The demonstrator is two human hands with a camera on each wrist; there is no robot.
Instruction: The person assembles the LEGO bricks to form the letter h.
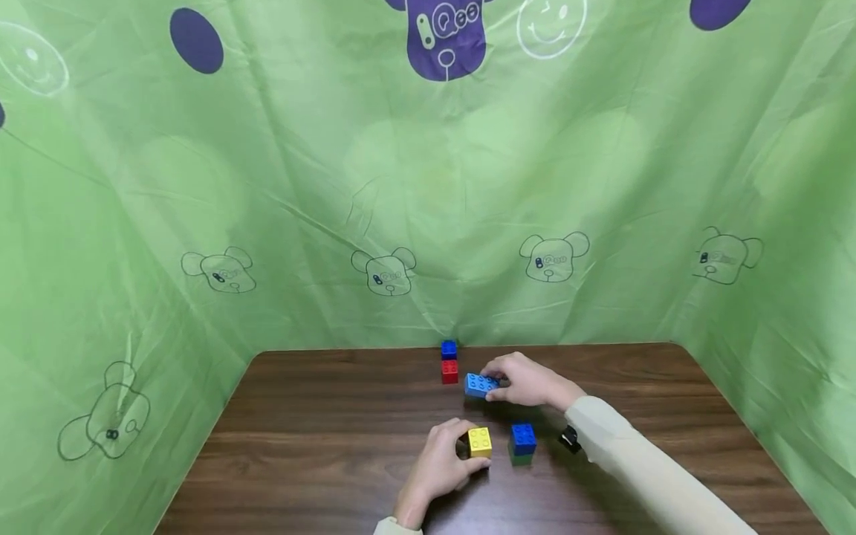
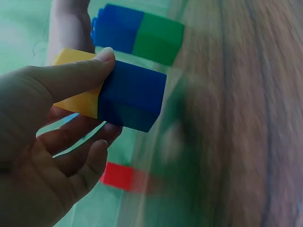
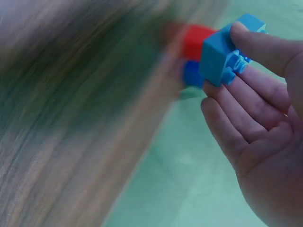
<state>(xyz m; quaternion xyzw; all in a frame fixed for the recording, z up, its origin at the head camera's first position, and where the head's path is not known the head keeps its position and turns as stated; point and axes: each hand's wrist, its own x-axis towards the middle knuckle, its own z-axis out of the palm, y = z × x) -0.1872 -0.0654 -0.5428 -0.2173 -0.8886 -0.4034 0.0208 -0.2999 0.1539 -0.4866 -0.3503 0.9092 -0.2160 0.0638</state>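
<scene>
My left hand (image 1: pixel 443 459) pinches a two-brick stack between thumb and fingers: a yellow brick (image 1: pixel 479 440) on top and a dark blue brick (image 2: pixel 132 97) below it, clearest in the left wrist view. My right hand (image 1: pixel 524 380) holds a light blue, longer brick (image 1: pixel 478 385) by its sides; in the right wrist view its studs face the palm side. Right of the yellow brick stands a dark blue brick (image 1: pixel 524 437) on a green brick (image 1: pixel 521 459). Behind, a red brick (image 1: pixel 449 371) sits in front of a blue brick (image 1: pixel 449 349).
A brown wooden table (image 1: pixel 307 423) carries the bricks. Green cloth (image 1: pixel 428 178) with printed bear heads hangs behind the table and along both sides. A small black object (image 1: pixel 570 438) shows by the right sleeve (image 1: pixel 635 453), partly hidden.
</scene>
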